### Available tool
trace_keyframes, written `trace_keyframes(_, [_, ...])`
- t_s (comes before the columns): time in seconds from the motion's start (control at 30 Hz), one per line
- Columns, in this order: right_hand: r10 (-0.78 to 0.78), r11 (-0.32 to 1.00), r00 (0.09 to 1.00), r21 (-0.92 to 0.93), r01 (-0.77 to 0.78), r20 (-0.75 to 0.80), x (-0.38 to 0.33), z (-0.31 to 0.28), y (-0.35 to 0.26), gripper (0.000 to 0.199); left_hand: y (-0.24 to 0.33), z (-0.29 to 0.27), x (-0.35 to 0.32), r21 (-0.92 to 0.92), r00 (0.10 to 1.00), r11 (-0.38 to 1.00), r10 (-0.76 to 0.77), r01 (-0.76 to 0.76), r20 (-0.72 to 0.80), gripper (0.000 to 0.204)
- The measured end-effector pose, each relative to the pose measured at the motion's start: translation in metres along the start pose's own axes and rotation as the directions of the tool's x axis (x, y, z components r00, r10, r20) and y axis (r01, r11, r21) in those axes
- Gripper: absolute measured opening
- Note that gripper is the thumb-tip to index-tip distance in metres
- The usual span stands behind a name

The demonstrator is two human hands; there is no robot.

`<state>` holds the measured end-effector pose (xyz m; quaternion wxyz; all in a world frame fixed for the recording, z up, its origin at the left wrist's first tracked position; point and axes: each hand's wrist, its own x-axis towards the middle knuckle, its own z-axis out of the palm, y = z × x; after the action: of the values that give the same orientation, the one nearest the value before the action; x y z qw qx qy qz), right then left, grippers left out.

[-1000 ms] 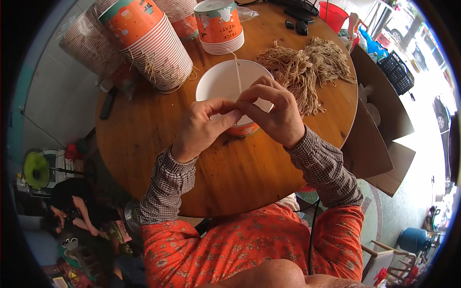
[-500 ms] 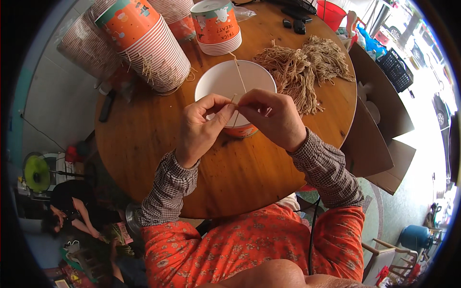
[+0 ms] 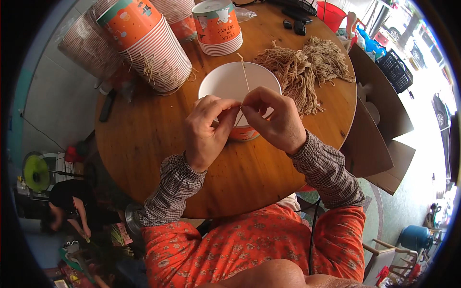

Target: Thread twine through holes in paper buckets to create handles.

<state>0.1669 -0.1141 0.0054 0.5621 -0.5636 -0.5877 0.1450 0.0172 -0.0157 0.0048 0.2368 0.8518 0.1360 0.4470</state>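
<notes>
Both hands, left (image 3: 207, 128) and right (image 3: 274, 120), have lifted slightly, fingertips now pinched together on the string (image 3: 245, 77) over the bucket (image 3: 225, 81), suggesting the handle is being threaded.

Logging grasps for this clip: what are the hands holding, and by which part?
Both hands, left hand and right hand, pinch a thin tan string by its lower part at the fingertips, over the white paper bowl; its free end points up.

Paper bucket and string at the hands

A white-lined orange paper bucket (image 3: 238, 86) stands upright just beyond the fingertips; a thin tan string (image 3: 244, 74), pinched between both hands, runs up across its opening.
</notes>
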Motion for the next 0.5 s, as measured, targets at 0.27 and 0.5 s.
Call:
trace_keyframes(0.27, [-0.042, 0.998, 0.998, 0.046, 0.044, -0.044, 0.002, 0.007, -0.001, 0.011, -0.003, -0.017, 0.008, -0.564, 0.795, 0.561, -0.405, 0.606, 0.452, 0.012])
trace_keyframes(0.5, [-0.092, 0.973, 0.993, 0.206, 0.106, -0.072, -0.002, 0.014, 0.004, 0.015, -0.014, -0.022, 0.013, -0.695, 0.724, 0.238, -0.374, 0.679, 0.58, 0.02])
